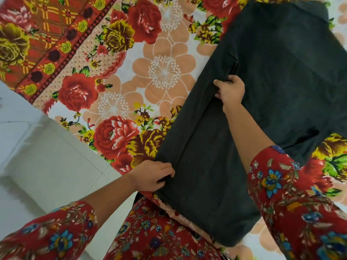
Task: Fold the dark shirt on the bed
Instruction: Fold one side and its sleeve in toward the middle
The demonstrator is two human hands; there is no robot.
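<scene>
The dark shirt [277,76] lies spread on the bed's flowered sheet [165,72], running from the top right down to the near edge. Its left side is turned over into a long fold. My left hand [153,175] pinches that folded edge at the near end, close to the bed's edge. My right hand [230,90] grips the same fold farther up, near the shirt's middle, with the cloth bunched under the fingers. Both forearms wear red flowered sleeves.
The bed's edge runs diagonally from the left side to the bottom middle. Beyond it lies a white tiled floor [37,147]. A red plaid-and-rose border [47,34] covers the sheet's upper left. My red flowered clothing fills the bottom of the view.
</scene>
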